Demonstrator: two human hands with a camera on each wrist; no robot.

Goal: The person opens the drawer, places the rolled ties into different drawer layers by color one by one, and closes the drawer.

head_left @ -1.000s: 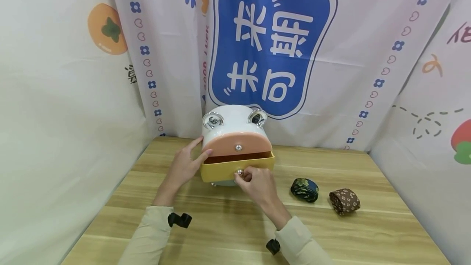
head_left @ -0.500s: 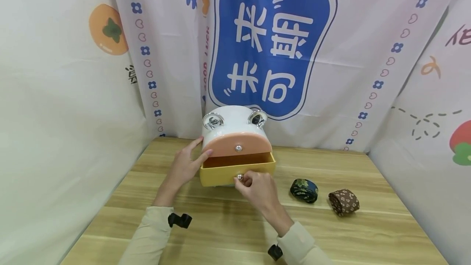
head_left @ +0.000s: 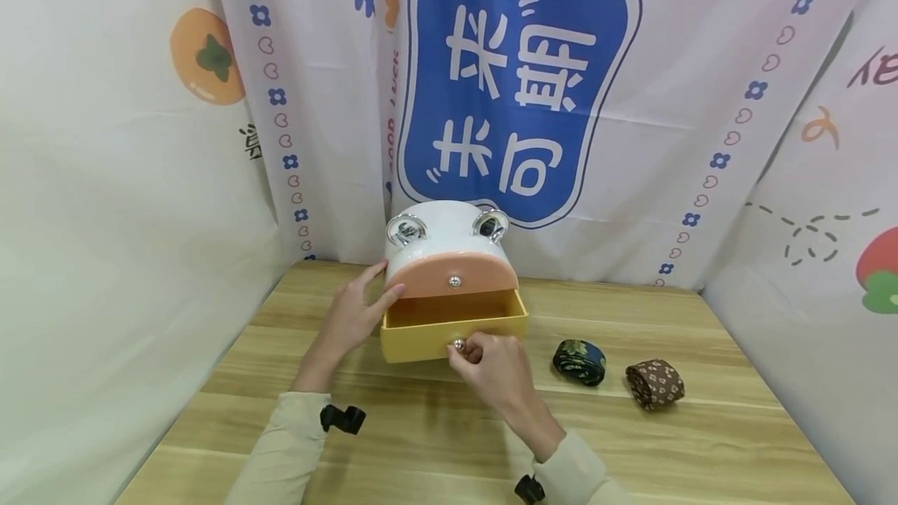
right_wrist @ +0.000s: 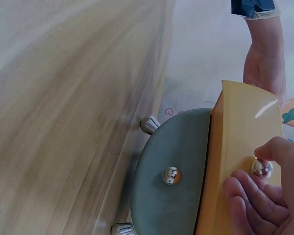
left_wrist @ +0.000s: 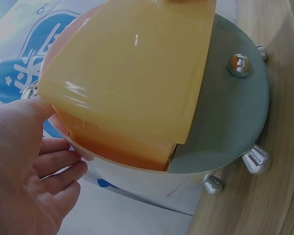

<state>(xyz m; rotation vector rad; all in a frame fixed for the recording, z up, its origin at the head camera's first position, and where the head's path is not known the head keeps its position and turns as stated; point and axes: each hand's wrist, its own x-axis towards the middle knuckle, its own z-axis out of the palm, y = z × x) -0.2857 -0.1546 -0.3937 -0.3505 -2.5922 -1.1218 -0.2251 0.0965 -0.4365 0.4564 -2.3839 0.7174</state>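
Observation:
A small rounded cabinet point(head_left: 449, 232) with a white shell and two chrome eye-like rings stands on the table. Its yellow middle drawer point(head_left: 421, 341) is pulled well out, and its inside looks bare. My right hand point(head_left: 500, 369) pinches the drawer's silver knob point(right_wrist: 262, 168) between thumb and fingers. At the cabinet's left side rests my left hand point(head_left: 351, 314), its thumb by the pink top drawer point(head_left: 428, 277) and its fingers along the shell, as the left wrist view shows. The grey-green bottom drawer point(left_wrist: 225, 107) is closed.
To the right on the wooden table point(head_left: 393, 450) lie a rolled dark necktie point(head_left: 579, 362) with a leafy pattern and a rolled brown flowered necktie point(head_left: 655, 384). A printed cloth point(head_left: 337, 139) hangs right behind the cabinet.
My right hand has drawn the yellow drawer farther out toward me, so more of its inside shows. The left hand has kept its place on the cabinet.

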